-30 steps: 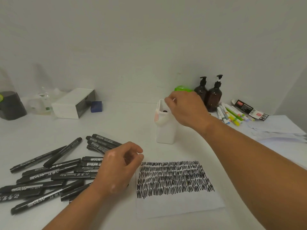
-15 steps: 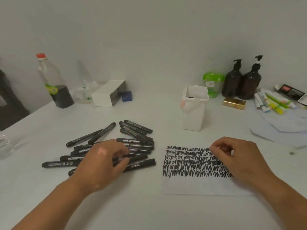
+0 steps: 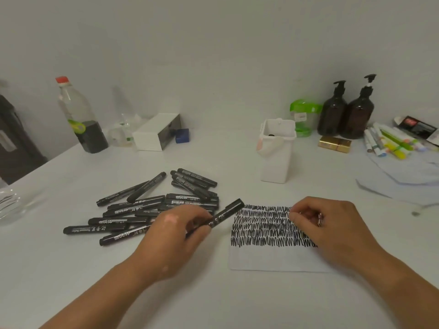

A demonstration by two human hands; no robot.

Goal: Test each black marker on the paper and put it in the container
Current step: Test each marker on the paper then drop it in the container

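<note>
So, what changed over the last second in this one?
The right hand came back from the mouth of the white container down to the paper, where it now rests with fingers curled. The left hand, which was over the pile of black markers, took one marker and now grips it, its far end pointing toward the paper. Container, paper and pile stayed put.

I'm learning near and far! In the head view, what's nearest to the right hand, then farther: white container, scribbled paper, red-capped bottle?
1. White scribbled paper, beneath the right hand.
2. Tall white plastic container, behind it, slightly left.
3. Clear red-capped plastic bottle, far left by the wall.
</note>
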